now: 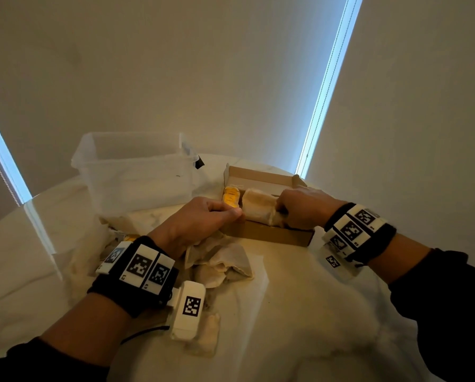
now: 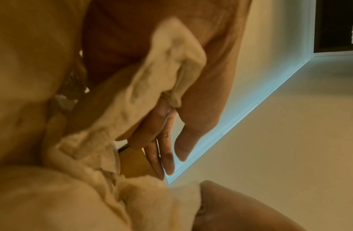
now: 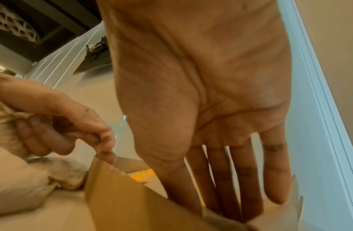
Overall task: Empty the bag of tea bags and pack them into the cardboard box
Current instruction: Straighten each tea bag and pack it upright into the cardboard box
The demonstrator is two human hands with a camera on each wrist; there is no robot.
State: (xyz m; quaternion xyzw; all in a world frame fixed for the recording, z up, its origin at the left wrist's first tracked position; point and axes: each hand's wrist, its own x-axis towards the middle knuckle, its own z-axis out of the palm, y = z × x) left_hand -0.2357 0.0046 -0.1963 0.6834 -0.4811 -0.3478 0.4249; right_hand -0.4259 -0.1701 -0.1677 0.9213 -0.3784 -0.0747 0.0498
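Observation:
An open cardboard box (image 1: pixel 269 234) sits on the table, with yellow-tagged tea bags (image 1: pixel 231 197) at its left end and cream tea bags (image 1: pixel 258 206) beside them. My right hand (image 1: pixel 283 213) reaches into the box, fingers (image 3: pixel 230 187) straight, pressing on the cream bags. My left hand (image 1: pixel 228 213) is at the box's (image 3: pixel 132 203) near left corner. In the left wrist view its curled fingers (image 2: pixel 151 140) hold a cream tea bag (image 2: pixel 167 65) against the palm. The right wrist view shows the left hand's (image 3: pixel 62 125) fingertips touching the box's edge.
A heap of loose tea bags (image 1: pixel 225 263) lies under my left wrist, and another tea bag (image 1: pixel 207 334) lies nearer me. A clear plastic tub (image 1: pixel 131 172) stands at the back left. Crumpled clear plastic (image 1: pixel 76 238) lies left of the heap. The table (image 1: pixel 313 312) is round and white.

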